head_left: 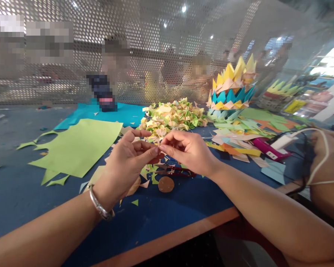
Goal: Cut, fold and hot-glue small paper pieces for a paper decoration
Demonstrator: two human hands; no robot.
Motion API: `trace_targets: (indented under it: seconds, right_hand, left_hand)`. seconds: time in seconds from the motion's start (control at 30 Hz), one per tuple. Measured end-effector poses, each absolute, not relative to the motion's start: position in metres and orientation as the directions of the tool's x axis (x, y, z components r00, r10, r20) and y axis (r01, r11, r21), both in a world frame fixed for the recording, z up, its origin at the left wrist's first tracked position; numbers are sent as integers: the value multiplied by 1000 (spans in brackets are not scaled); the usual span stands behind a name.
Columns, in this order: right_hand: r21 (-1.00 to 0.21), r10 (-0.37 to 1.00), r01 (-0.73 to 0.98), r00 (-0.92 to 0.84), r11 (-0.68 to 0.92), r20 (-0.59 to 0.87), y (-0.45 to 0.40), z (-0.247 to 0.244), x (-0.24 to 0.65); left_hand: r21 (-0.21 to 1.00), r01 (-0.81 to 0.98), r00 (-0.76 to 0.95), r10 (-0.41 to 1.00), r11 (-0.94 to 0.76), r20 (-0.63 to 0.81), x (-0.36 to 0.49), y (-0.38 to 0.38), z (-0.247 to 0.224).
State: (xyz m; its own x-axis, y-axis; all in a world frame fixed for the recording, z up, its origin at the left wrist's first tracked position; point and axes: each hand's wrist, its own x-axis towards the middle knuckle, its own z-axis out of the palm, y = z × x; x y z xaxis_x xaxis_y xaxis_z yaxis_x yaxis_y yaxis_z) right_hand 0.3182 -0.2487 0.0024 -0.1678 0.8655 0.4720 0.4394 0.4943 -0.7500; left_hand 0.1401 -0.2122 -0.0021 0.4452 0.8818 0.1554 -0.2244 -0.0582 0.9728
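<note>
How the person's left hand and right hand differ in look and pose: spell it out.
The left hand has a silver bracelet at its wrist; no bracelet shows at the right hand's.
The left hand's index finger stretches out apart from its thumb, while the right hand's index finger bends down close to its thumb tip.
Both are bare, with thumb tips close together, in front of a heap of paper pieces.
</note>
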Motion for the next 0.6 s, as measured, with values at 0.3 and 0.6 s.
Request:
trace_targets:
  seconds: [0.3, 0.6]
  right_hand:
    - [-771, 869, 406, -162, 491, 468, -248, 2, 318]
    - [-779, 874, 398, -171, 484, 456, -249, 4, 319]
  left_hand:
    - [960, -279, 464, 876, 3, 132, 139, -214, 0]
    - [963, -268, 475, 869, -12, 143, 139, -215, 3]
